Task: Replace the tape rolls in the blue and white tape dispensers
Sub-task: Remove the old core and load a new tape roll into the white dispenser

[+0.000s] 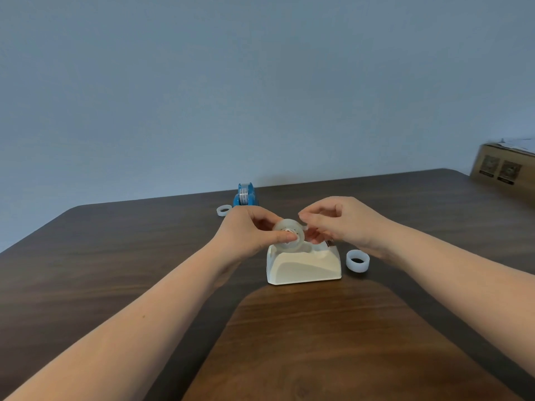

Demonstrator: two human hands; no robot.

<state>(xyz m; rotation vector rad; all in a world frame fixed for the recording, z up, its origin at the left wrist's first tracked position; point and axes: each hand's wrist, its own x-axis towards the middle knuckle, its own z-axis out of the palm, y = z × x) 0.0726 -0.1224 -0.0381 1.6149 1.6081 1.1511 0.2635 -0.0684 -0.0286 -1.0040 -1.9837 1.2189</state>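
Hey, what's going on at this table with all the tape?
A person is reloading tape dispensers. The left hand holds a clear tape roll just above the white dispenser, while the right hand pinches at the roll's edge. An empty core sits right of it. The blue dispenser stands farther back, another ring beside it.

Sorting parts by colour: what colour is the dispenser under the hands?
White, or slightly off-white; the dispenser shows best in the head view.

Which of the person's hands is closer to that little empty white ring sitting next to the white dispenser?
Right. The right hand hovers just above and behind the empty ring, its wrist almost over it. The left hand is across the white dispenser, holding the tape roll.
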